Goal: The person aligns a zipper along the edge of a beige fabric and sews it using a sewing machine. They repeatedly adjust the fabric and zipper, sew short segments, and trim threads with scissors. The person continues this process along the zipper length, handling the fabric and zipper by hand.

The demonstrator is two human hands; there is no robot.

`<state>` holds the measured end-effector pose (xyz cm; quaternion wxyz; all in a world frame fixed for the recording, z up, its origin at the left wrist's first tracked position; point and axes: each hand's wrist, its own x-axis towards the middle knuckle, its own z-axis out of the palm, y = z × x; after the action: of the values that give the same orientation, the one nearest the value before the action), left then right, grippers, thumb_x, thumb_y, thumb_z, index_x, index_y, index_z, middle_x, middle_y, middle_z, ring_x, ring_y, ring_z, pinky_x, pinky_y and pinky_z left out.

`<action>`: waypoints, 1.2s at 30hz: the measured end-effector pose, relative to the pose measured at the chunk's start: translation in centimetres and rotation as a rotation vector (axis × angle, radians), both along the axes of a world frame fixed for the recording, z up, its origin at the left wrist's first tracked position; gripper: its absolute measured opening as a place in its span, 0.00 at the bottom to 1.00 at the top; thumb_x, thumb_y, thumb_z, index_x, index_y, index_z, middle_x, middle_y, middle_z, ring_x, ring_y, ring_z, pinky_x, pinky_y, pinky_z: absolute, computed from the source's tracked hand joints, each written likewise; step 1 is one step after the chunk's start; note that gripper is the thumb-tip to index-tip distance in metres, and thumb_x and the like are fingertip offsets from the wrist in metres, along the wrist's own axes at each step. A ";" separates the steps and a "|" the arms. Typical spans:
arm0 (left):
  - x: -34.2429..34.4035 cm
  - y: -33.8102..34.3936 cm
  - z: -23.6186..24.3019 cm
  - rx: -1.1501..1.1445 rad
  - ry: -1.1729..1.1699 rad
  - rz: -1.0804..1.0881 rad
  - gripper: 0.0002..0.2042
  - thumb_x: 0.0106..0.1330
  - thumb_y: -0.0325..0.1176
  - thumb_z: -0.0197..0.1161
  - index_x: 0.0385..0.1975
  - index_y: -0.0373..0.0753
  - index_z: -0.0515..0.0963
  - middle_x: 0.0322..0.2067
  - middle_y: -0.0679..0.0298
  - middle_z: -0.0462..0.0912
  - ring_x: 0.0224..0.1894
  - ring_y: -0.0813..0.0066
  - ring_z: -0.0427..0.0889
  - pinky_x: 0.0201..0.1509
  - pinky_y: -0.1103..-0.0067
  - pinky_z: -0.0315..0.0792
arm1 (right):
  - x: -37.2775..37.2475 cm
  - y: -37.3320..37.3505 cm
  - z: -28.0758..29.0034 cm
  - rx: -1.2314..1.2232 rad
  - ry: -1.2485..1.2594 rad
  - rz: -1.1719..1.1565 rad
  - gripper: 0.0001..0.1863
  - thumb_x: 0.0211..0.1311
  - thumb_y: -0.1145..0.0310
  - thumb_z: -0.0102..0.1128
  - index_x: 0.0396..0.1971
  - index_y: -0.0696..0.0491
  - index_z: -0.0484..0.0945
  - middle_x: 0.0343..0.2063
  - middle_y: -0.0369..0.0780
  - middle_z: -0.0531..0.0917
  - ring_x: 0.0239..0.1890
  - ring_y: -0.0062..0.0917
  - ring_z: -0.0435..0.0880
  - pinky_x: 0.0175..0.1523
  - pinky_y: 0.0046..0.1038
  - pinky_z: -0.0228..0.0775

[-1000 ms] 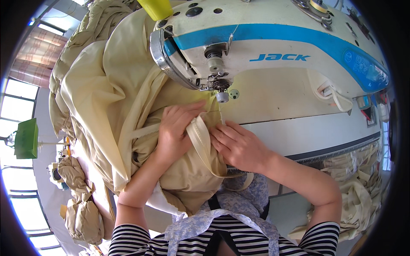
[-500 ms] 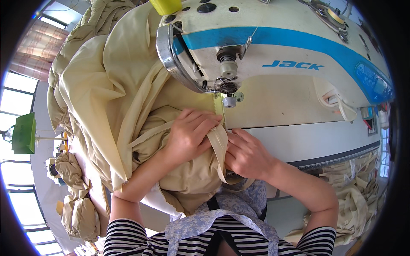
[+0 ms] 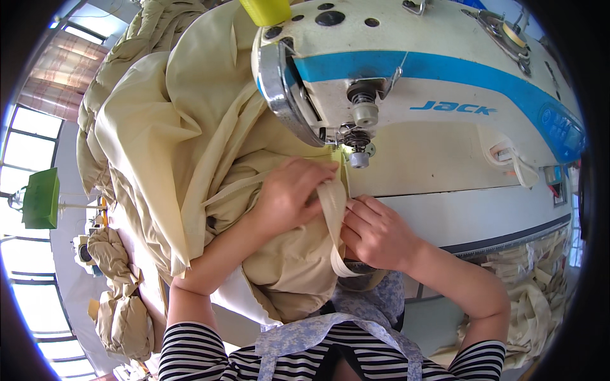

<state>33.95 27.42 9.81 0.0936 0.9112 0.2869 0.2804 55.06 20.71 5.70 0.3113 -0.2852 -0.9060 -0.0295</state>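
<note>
A cream garment [image 3: 140, 146] lies bunched under a white-and-blue sewing machine [image 3: 337, 60]. My left hand [image 3: 289, 190] is closed on the zipper tape just below the needle and presser foot area [image 3: 356, 155]; its fingertips are partly hidden by tape and fabric. A loose length of pale zipper tape [image 3: 333, 222] loops down between my hands. My right hand [image 3: 381, 232], fingers curled, grips the tape and cloth edge at the right of the loop, below the machine's needle area.
A yellow container [image 3: 265, 9] stands atop the machine. Padded garments [image 3: 121, 292] are piled at left, by a green lamp shade [image 3: 39, 197]. Fabric scraps [image 3: 530, 298] lie below the right end of the table, which has a ruler edge [image 3: 502, 235].
The machine now sits further right in the view. Both hands have shifted right in the picture, still on the tape; the looped tape hangs straighter between them.
</note>
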 end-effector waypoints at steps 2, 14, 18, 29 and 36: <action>-0.3 -0.5 0.3 -0.347 -0.171 0.241 0.15 0.56 0.22 0.67 0.45 0.34 0.82 0.40 0.55 0.86 0.39 0.60 0.86 0.45 0.71 0.78 | -0.2 -0.5 -0.2 0.014 0.054 -0.022 0.18 0.50 0.66 0.62 0.38 0.61 0.84 0.42 0.43 0.85 0.51 0.34 0.81 0.57 0.34 0.71; 0.2 0.5 -0.8 0.002 0.031 -0.048 0.17 0.46 0.26 0.72 0.39 0.39 0.82 0.33 0.63 0.85 0.36 0.61 0.83 0.44 0.70 0.70 | 0.4 -0.7 -0.1 -0.132 0.054 0.010 0.22 0.47 0.62 0.67 0.41 0.60 0.84 0.45 0.44 0.85 0.54 0.34 0.82 0.58 0.34 0.70; -0.3 2.5 -0.8 0.068 0.074 -0.119 0.18 0.46 0.29 0.72 0.40 0.38 0.82 0.35 0.62 0.85 0.38 0.63 0.83 0.44 0.70 0.71 | -0.1 0.2 0.1 -0.111 0.070 -0.026 0.18 0.48 0.62 0.66 0.36 0.60 0.84 0.42 0.45 0.86 0.53 0.35 0.82 0.59 0.35 0.70; -0.2 -2.0 -0.2 0.152 0.231 -0.055 0.19 0.48 0.27 0.69 0.43 0.36 0.80 0.49 0.57 0.83 0.52 0.59 0.82 0.60 0.65 0.75 | -1.5 -2.6 0.2 -0.084 0.097 0.041 0.16 0.48 0.72 0.62 0.38 0.62 0.85 0.37 0.42 0.84 0.46 0.35 0.82 0.61 0.38 0.76; 0.4 -1.1 -0.6 0.054 0.117 0.015 0.17 0.50 0.25 0.69 0.42 0.40 0.81 0.45 0.67 0.86 0.49 0.67 0.83 0.51 0.70 0.74 | -1.1 -2.5 0.2 -0.116 0.166 0.002 0.11 0.54 0.71 0.65 0.37 0.57 0.86 0.33 0.39 0.87 0.42 0.30 0.86 0.58 0.35 0.77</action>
<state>34.35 26.32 9.25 0.0500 0.9262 0.2909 0.2348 53.99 18.21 5.93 0.3682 -0.3035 -0.8776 0.0468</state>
